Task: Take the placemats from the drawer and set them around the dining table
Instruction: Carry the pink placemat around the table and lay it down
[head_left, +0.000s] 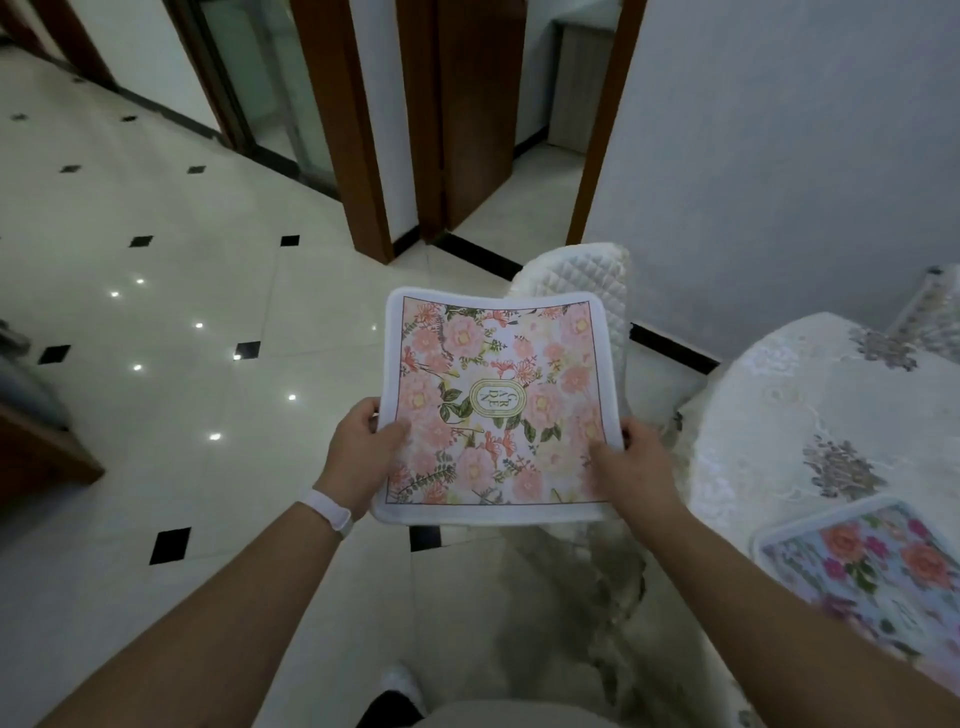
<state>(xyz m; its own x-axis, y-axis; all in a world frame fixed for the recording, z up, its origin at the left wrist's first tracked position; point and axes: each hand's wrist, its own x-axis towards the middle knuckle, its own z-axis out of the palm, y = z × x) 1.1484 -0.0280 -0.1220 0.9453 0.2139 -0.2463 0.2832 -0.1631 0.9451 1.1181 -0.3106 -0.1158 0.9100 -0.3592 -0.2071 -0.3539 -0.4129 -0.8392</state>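
Partway thru: one blue floral placemat (878, 577) already laid on dining table (779, 395) at right, pink floral placemat (498, 405) w/ left hand (363, 447) & right hand (631, 467) gripping its near corners, held above floor beside table, not yet placed.

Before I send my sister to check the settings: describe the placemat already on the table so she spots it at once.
Look right to the dining table draped in a pale embroidered cloth. On its near edge lies a white-bordered fabric placemat. Its ground is light blue with orange and magenta flowers, unlike the pink floral placemat with an oval emblem held over the floor.
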